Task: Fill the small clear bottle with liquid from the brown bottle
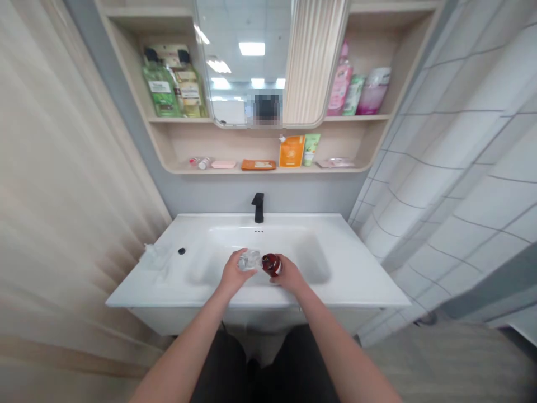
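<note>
Over the white sink basin (302, 263) my left hand (233, 275) is closed round a small clear container (249, 259). Beside it my right hand (288, 275) grips a small dark red bottle (272, 264), tipped on its side with its end pointing toward the clear container. The two containers almost touch above the middle of the basin. A black tap (258, 207) stands at the back of the basin, just beyond both hands.
A small black cap (181, 251) and a clear object (151, 252) lie on the sink's left ledge. Shelves above hold green bottles (170, 84), pink bottles (356, 84) and an orange pouch (291, 151). A mirror (247, 61) hangs between them. Tiled wall at right.
</note>
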Action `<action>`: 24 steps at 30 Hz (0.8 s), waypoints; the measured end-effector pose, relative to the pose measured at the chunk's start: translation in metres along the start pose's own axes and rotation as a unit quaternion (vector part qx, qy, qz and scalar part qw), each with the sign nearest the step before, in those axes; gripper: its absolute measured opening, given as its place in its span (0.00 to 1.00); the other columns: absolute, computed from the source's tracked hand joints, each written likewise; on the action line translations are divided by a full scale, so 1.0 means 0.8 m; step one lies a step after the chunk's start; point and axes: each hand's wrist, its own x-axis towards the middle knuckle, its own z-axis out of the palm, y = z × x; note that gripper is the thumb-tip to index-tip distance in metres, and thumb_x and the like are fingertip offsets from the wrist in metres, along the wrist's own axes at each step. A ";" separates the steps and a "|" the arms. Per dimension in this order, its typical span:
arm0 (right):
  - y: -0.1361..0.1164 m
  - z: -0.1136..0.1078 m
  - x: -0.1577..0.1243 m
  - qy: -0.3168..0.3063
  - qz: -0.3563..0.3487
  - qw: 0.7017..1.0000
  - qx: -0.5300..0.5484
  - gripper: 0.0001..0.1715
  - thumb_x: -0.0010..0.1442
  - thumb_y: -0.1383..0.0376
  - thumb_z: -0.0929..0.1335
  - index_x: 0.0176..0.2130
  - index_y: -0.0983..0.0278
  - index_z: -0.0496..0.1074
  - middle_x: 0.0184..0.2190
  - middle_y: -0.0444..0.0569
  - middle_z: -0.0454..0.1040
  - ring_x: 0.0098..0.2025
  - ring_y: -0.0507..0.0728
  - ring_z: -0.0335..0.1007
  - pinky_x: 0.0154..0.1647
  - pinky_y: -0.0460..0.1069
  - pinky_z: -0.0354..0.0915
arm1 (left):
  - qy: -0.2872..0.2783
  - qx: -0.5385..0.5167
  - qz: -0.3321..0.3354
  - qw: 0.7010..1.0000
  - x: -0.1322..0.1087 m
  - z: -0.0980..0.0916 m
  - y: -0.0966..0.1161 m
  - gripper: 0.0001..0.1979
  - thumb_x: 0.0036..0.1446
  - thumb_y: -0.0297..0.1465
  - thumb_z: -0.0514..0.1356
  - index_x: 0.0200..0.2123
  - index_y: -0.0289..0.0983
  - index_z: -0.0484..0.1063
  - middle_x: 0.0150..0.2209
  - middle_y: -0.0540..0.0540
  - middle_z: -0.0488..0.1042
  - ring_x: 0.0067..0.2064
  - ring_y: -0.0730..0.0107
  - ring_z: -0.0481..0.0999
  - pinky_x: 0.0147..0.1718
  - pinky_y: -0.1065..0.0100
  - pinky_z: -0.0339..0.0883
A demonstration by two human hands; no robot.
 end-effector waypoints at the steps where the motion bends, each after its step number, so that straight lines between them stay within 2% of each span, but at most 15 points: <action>1: 0.000 0.000 0.000 0.000 0.001 1.000 -0.006 0.47 0.43 0.71 0.80 0.62 0.58 0.74 0.57 0.52 0.82 0.58 0.69 0.79 0.61 0.59 0.70 | -0.003 0.004 0.007 1.000 0.000 0.000 -0.002 0.38 0.41 0.32 0.81 0.59 0.43 0.79 0.58 0.42 0.79 0.61 0.48 0.79 0.67 0.48 0.68; 6: 0.000 0.000 0.001 -0.012 -0.001 0.999 -0.033 0.47 0.43 0.72 0.80 0.62 0.60 0.73 0.57 0.54 0.81 0.57 0.69 0.78 0.59 0.59 0.70 | -0.016 0.018 0.030 0.999 0.000 -0.001 -0.008 0.39 0.42 0.31 0.81 0.60 0.43 0.79 0.59 0.42 0.79 0.62 0.49 0.79 0.68 0.49 0.67; 17: -0.004 0.000 -0.002 -0.006 -0.004 0.998 -0.061 0.45 0.43 0.73 0.79 0.60 0.60 0.74 0.50 0.51 0.83 0.50 0.67 0.79 0.53 0.55 0.70 | -0.019 0.035 0.013 0.999 0.000 -0.001 -0.006 0.43 0.39 0.31 0.81 0.62 0.42 0.77 0.59 0.42 0.79 0.61 0.50 0.79 0.68 0.50 0.67; 24: 0.001 0.003 -0.003 -0.005 -0.026 0.995 -0.092 0.48 0.42 0.74 0.80 0.61 0.60 0.74 0.55 0.54 0.81 0.56 0.68 0.78 0.58 0.57 0.69 | -0.013 0.030 0.016 0.999 0.000 -0.001 -0.005 0.39 0.37 0.32 0.82 0.57 0.41 0.79 0.59 0.42 0.80 0.62 0.49 0.79 0.68 0.49 0.66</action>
